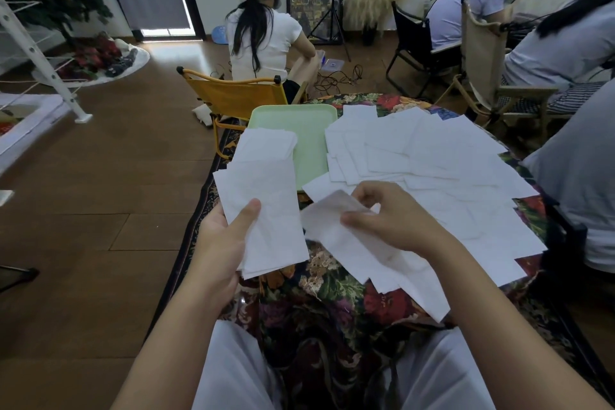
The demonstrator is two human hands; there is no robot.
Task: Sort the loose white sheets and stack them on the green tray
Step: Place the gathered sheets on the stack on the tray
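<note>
Sheets of white paper lie on the green tray (pixel 311 136) only at its left side, where a small pile (pixel 266 143) overlaps the tray's left rim; the rest of the tray shows bare. It sits at the far left corner of the table (pixel 332 296), which is covered by a flowered cloth. Loose white sheets (pixel 432 156) are spread overlapping across the table's right half, from the far edge toward the near edge. The left hand (pixel 219 243) grips a gathered stack (pixel 269 216) with its thumb on top, held over the table's left edge just before the tray. The right hand (pixel 389 216) pinches one curled sheet (pixel 336 226) lifted from the spread, close beside the stack.
</note>
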